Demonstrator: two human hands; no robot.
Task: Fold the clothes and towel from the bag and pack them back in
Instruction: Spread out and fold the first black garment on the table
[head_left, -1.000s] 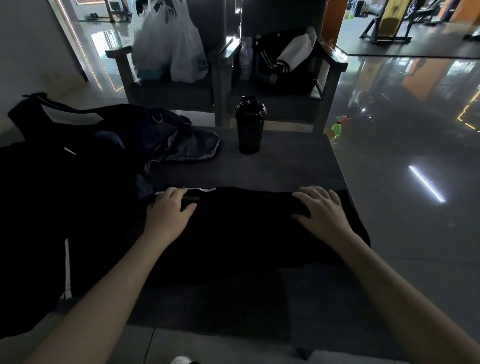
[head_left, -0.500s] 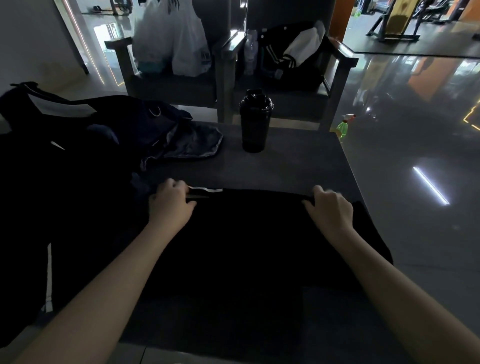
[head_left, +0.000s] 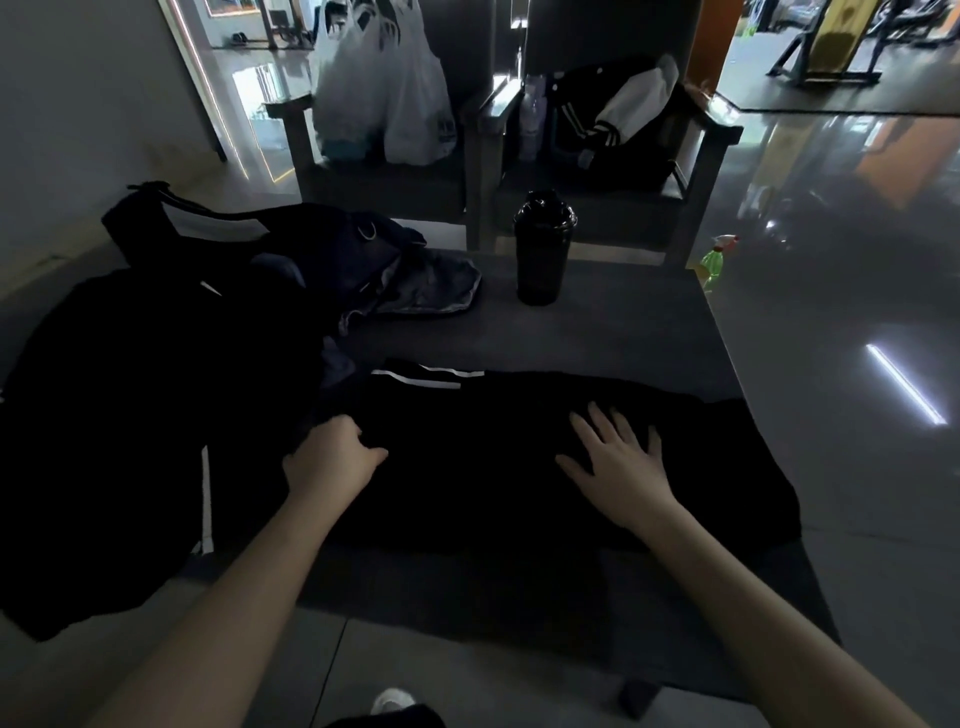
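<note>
A black garment (head_left: 493, 431) with a white stripe at its far left edge lies spread across the dark table (head_left: 623, 332). My left hand (head_left: 332, 457) has its fingers curled on the garment's left edge, gripping the cloth. Flat on the garment's middle lies my right hand (head_left: 618, 467), fingers spread and pressing down. A dark open bag (head_left: 322, 249) sits at the table's far left, with a grey cloth (head_left: 431, 286) spilling from it. More black clothing with a white stripe (head_left: 130, 415) is heaped on the left.
A black shaker bottle (head_left: 540, 249) stands on the table behind the garment. Two chairs stand beyond the table, one with white plastic bags (head_left: 384, 88), one with a black-and-white jacket (head_left: 613, 124). A green spray bottle (head_left: 714, 260) is on the glossy floor at right.
Both hands slid from the garment's far edge toward me. The right hand went from gripping the edge to lying flat in the middle; the left moved to the left edge.
</note>
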